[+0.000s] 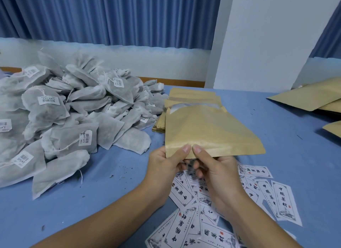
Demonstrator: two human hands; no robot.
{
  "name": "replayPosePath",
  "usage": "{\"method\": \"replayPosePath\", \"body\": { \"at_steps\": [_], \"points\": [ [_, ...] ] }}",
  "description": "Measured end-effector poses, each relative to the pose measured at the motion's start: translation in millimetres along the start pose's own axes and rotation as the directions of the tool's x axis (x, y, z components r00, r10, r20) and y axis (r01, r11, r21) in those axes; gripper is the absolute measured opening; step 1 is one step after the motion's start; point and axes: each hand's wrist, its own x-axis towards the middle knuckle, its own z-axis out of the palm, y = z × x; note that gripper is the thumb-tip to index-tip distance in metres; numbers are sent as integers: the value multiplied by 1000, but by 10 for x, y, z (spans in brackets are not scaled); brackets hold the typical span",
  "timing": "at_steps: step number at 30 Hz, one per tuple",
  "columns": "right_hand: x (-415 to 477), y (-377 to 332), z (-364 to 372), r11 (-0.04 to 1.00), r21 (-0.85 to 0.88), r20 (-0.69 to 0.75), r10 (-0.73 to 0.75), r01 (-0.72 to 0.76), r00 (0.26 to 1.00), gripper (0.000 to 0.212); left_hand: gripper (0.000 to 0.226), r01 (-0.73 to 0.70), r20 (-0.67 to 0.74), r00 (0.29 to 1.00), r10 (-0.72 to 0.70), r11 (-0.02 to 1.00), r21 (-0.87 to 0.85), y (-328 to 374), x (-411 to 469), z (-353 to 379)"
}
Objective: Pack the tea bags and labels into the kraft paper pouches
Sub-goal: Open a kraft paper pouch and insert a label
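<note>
Head view: left hand [164,164] and right hand [215,172] pinch the near edge of one pouch [212,133], held over the table [276,137], its far mouth gaping and nothing seen inside. With a heap of tea bags [64,107] at left, labels [282,198] strewn under the hands and a stack [193,96] of flat pouches behind, most packing looks undone; whether the side pouches [310,98] at right are filled I cannot tell
</note>
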Motion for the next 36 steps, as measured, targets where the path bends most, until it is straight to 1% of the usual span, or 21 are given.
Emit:
{"method": "replayPosePath", "body": {
  "at_steps": [2, 4, 7, 9, 10, 11, 13, 14, 15, 17, 19, 22, 25, 28, 31, 33, 34, 35, 36],
  "points": [
    [5, -25, -13, 1000, 2, 9, 7, -7, 1000, 11, 20, -2, 35, 999, 2, 1000, 21, 23, 5, -11],
    [15, -53, -22, 1000, 11, 12, 4, -4, 1000, 20, 19, -8, 41, 999, 7, 1000, 24, 36, -2, 4],
    [18, -73, -1, 999, 37, -13, 11, -11, 1000, 38, 41, 10, 29, 1000, -11, 1000, 17, 38, -17, 46],
    [26, -101, 9, 997, 76, -53, 31, -26, 998, 47, 49, 17, 12, 1000, -17, 1000, 23, 46, -13, 52],
    [35, -124, 5, 994, 100, -86, 45, -36, 995, 48, 48, 16, 3, 1000, -16, 1000, 22, 50, -8, 47],
    [47, -152, -6, 991, 123, -127, 59, -44, 990, 43, 46, 17, -9, 1000, -17, 1000, 12, 55, -7, 45],
    [83, -200, -63, 986, 162, -211, 60, -26, 976, 23, 42, 41, -47, 998, -43, 999, -36, 71, 0, 44],
    [94, -214, -93, 985, 170, -241, 53, -12, 969, 15, 40, 73, -71, 994, -78, 995, -70, 78, 11, 45],
    [103, -221, -115, 986, 164, -263, 49, -5, 964, 15, 35, 118, -84, 988, -127, 987, -110, 93, 26, 50],
    [108, -216, -143, 989, 146, -274, 39, 1, 961, 19, 28, 211, -56, 973, -225, 960, -186, 145, 70, 62],
    [95, -204, -139, 989, 147, -242, 27, 9, 970, 21, 30, 259, -14, 963, -269, 939, -226, 225, 122, 71],
    [85, -212, -118, 986, 164, -195, 20, 12, 981, 27, 31, 282, 50, 959, -278, 933, -223, 323, 176, 75],
    [89, -266, -127, 960, 279, -184, 35, 18, 982, 30, 33, 287, 89, 958, -274, 935, -210, 357, 197, 125],
    [143, -323, -225, 918, 394, -230, 59, 38, 971, 32, 34, 281, 129, 957, -258, 936, -210, 354, 309, 288],
    [406, -528, -397, 874, 473, -315, 49, 112, 948, 33, 38, 277, 154, 955, -255, 950, -144, 376, 663, 694],
    [756, -736, -558, 829, 520, -396, 18, 208, 918, 31, 45, 207, 137, 972, -191, 972, -109, 411, 1016, 1049],
    [924, -831, -640, 814, 527, -435, 12, 244, 901, 28, 49, 140, 84, 987, -135, 988, -57, 420, 1188, 1196],
    [1073, -889, -719, 826, 505, -465, 17, 249, 885, 22, 48, 47, 31, 998, -50, 996, 73, 435, 1340, 1304],
    [1199, -909, -790, 868, 453, -485, 50, 202, 873, 10, 47, -36, 6, 999, 35, 963, 269, 424, 1469, 1361]
  ]
}}
